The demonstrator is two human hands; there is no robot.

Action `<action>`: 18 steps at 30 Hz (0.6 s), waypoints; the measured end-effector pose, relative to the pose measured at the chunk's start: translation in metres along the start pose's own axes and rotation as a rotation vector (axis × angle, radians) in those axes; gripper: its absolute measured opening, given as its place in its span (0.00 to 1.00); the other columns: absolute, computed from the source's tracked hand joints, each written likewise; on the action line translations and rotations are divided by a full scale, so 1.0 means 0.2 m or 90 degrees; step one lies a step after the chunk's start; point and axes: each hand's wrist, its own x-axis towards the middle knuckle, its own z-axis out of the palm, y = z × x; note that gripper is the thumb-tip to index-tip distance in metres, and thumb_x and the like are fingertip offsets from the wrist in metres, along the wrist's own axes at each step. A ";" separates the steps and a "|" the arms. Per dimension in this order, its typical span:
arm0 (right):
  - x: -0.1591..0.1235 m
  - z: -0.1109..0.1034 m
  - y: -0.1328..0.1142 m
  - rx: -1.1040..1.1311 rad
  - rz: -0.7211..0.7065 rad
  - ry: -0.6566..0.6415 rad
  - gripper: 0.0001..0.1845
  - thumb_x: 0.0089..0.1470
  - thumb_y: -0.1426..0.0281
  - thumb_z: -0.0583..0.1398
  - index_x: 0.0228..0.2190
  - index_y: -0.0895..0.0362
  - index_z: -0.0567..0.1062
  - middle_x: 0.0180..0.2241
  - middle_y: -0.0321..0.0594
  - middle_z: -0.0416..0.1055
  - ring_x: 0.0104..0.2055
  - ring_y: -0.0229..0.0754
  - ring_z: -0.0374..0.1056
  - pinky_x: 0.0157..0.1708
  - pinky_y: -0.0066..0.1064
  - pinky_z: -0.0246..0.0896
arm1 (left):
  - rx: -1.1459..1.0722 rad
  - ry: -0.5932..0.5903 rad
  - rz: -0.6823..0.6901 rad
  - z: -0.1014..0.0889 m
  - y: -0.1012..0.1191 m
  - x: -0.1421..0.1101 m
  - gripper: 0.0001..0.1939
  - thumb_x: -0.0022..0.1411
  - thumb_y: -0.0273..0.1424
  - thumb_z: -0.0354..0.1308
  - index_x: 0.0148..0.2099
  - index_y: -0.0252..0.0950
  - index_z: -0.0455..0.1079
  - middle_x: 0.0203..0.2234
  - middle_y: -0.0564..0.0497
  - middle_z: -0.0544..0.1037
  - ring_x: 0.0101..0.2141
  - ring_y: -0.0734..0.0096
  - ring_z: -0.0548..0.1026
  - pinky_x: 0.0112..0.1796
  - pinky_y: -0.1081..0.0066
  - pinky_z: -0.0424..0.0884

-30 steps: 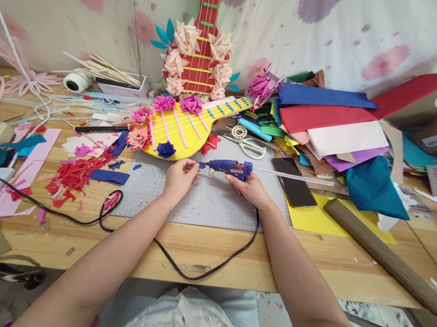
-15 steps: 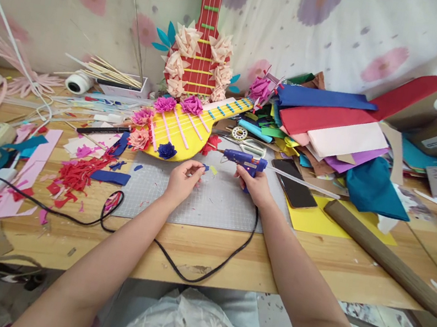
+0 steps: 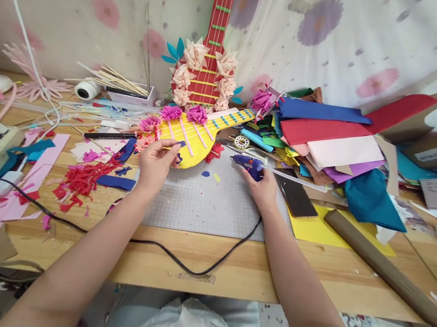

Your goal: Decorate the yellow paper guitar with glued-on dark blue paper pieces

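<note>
My left hand (image 3: pixel 156 163) pinches a small dark blue paper petal (image 3: pixel 181 144) between thumb and fingertips, over the lower edge of a yellow paper pipa (image 3: pixel 188 144). The blue paper flower on that body is mostly hidden behind my fingers. Pink and magenta flowers (image 3: pixel 197 115) line its upper side. In my right hand (image 3: pixel 263 189) is a blue hot glue gun (image 3: pixel 248 164), nozzle towards the left, with a glue stick (image 3: pixel 299 180) poking out behind. Between the hands, another blue piece (image 3: pixel 205 173) and a yellow-green scrap (image 3: pixel 216 178) lie on the grey cutting mat (image 3: pixel 198 210).
A red paper pipa (image 3: pixel 217 32) with pale flowers stands at the back. Coloured sheets (image 3: pixel 325 128) pile up on the right, near a phone (image 3: pixel 299 196) and a brown roll (image 3: pixel 381 266). Red shreds (image 3: pixel 84 180) lie left. A black cable (image 3: pixel 184 269) crosses the front.
My left hand has moved left and up from the mat to the yellow pipa, carrying a blue petal. My right hand keeps hold of the glue gun. The view has shifted slightly.
</note>
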 end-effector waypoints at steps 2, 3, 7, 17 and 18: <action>-0.03 -0.03 -0.01 -0.029 -0.006 0.053 0.24 0.44 0.48 0.58 0.31 0.56 0.67 0.33 0.46 0.68 0.37 0.46 0.62 0.37 0.35 0.56 | 0.005 0.030 -0.002 -0.08 0.02 0.06 0.12 0.44 0.35 0.65 0.32 0.35 0.72 0.17 0.57 0.70 0.17 0.81 0.68 0.18 0.79 0.68; -0.04 -0.05 -0.02 -0.055 0.001 0.080 0.23 0.44 0.48 0.59 0.28 0.55 0.65 0.32 0.45 0.67 0.37 0.46 0.62 0.37 0.35 0.56 | 0.007 0.039 -0.012 -0.12 0.03 0.09 0.13 0.43 0.35 0.65 0.32 0.34 0.73 0.17 0.57 0.71 0.17 0.81 0.67 0.18 0.79 0.67; -0.09 -0.09 -0.04 -0.121 -0.011 0.117 0.23 0.47 0.50 0.58 0.20 0.53 0.55 0.23 0.37 0.59 0.29 0.41 0.57 0.30 0.32 0.51 | 0.050 0.023 -0.106 -0.26 0.06 0.14 0.14 0.40 0.33 0.66 0.31 0.33 0.73 0.17 0.56 0.71 0.17 0.82 0.66 0.17 0.80 0.66; -0.11 0.00 -0.03 -0.039 -0.186 0.119 0.19 0.50 0.59 0.57 0.19 0.53 0.54 0.18 0.32 0.54 0.23 0.36 0.52 0.25 0.30 0.46 | 0.222 -0.062 -0.278 -0.32 0.02 0.05 0.13 0.39 0.30 0.65 0.31 0.33 0.70 0.18 0.56 0.70 0.17 0.80 0.66 0.14 0.81 0.60; -0.11 0.00 -0.03 -0.036 -0.187 0.119 0.19 0.50 0.59 0.57 0.19 0.53 0.54 0.18 0.32 0.55 0.23 0.36 0.52 0.25 0.30 0.46 | 0.223 -0.056 -0.277 -0.31 0.00 0.04 0.13 0.40 0.30 0.65 0.31 0.33 0.70 0.19 0.56 0.70 0.17 0.80 0.67 0.14 0.81 0.60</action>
